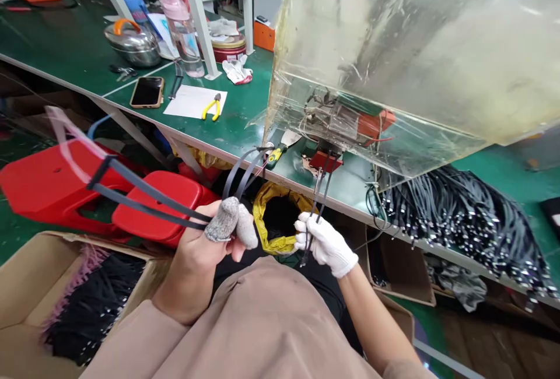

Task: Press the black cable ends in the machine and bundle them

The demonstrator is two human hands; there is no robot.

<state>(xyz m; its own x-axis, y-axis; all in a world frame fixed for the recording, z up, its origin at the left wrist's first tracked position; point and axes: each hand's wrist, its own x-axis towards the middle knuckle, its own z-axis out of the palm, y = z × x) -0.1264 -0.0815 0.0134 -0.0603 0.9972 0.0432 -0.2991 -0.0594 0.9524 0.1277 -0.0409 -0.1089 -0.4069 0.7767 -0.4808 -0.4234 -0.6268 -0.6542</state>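
Note:
My left hand (205, 245), bare but for grey fingertip covers, is closed on two flat black straps (149, 198) that run out to the left and loop up toward the bench edge. My right hand (324, 243), in a white glove, pinches thin black straps (321, 192) that lead up into a small machine (350, 122) under a clear plastic cover (394, 46). Both hands hover just in front of the green bench's edge (245, 157), above my lap.
A heap of black straps (464, 216) lies on the bench at right. A cardboard box (26, 285) with more straps sits at lower left, beside red stools (56, 186). A yellow-lined bin (275, 216) stands below. A phone (147, 91), yellow pliers (212, 106), a kettle (131, 41) and a bottle (184, 32) rest further back.

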